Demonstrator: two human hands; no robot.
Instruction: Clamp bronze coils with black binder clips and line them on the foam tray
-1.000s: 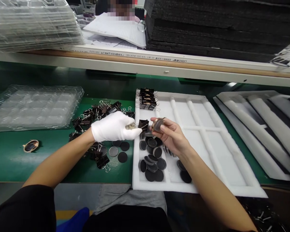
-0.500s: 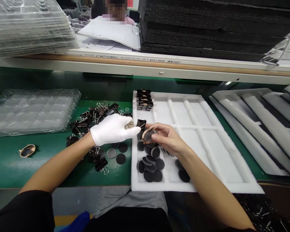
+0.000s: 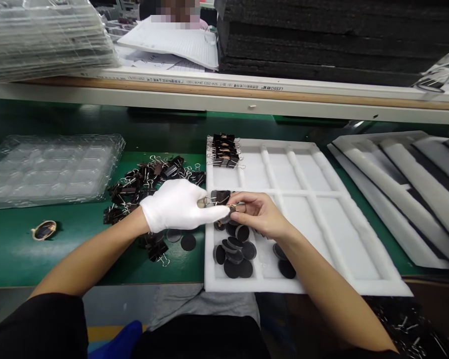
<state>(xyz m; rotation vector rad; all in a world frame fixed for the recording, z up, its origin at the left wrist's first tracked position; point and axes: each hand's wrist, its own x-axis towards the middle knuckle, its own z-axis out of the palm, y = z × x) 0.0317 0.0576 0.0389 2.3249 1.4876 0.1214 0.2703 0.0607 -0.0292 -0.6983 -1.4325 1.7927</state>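
Observation:
My left hand [image 3: 177, 205], in a white glove with bare fingertips showing, is closed on a black binder clip [image 3: 220, 197]. Bare, my right hand [image 3: 258, 214] pinches a small round piece with a gold-coloured rim [image 3: 231, 209] right under the clip; my left fingers partly hide it. Both hands meet over the left side of a white foam tray [image 3: 303, 244]. Loose dark discs [image 3: 234, 252] lie in the tray's near left compartments. A row of clips holding gold-rimmed pieces [image 3: 225, 149] stands in its far left corner.
Left of the tray is a heap of binder clips [image 3: 134, 189] with a few discs [image 3: 188, 242]. A gold-rimmed oval piece [image 3: 45, 230] lies farther left, before a clear plastic tray [image 3: 56, 169]. More foam trays [image 3: 400, 199] lean at right. A shelf edge [image 3: 153, 97] crosses behind, carrying black foam [image 3: 322, 45].
The binder clip has come down over the gold-rimmed piece, and my left hand has moved slightly right. My right hand has turned the piece from facing me to nearly edge-on.

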